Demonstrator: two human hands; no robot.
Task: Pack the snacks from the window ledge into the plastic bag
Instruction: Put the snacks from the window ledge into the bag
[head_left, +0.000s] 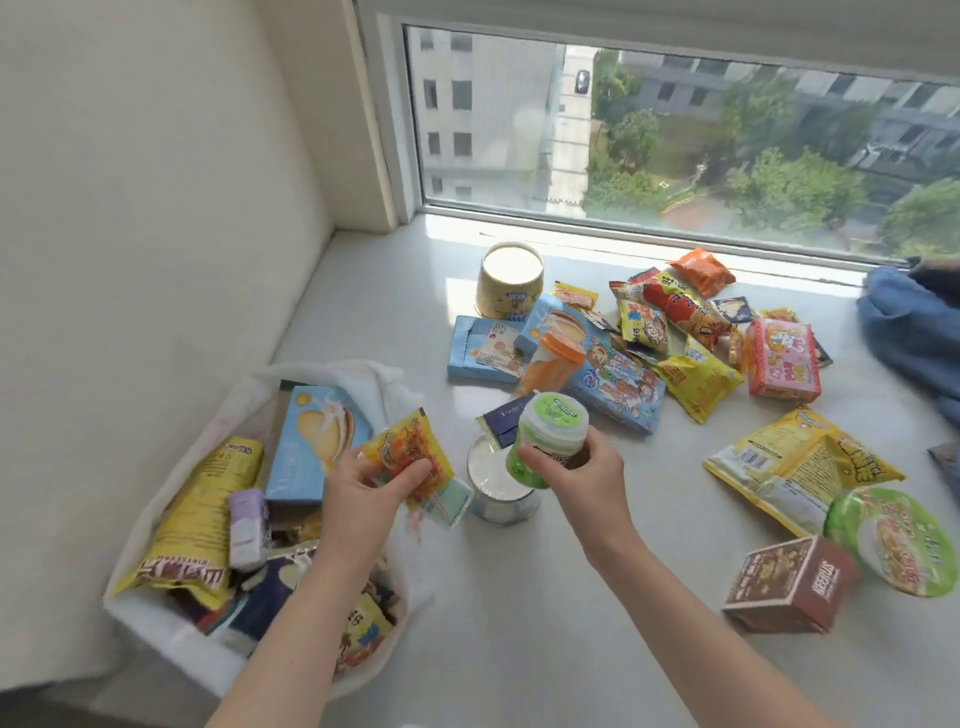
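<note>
A white plastic bag (156, 618) stands open at the left of the window ledge (545, 623), holding a blue biscuit box (311, 441), a yellow packet (202, 514) and other snacks. My left hand (363, 499) grips a small yellow-orange sachet (410, 452) and a pale green packet (447, 501) at the bag's right edge. My right hand (582, 473) holds a green-and-white tub (550, 436) above a white-topped tin (498, 493). More snacks lie in a heap (649, 338) near the window.
A yellow tin (511, 280) stands by the glass. A brown box (789, 587), a green noodle bowl (893, 540) and a large yellow packet (800, 467) lie at the right. Blue cloth (914, 322) covers the far right. A wall (130, 208) bounds the left.
</note>
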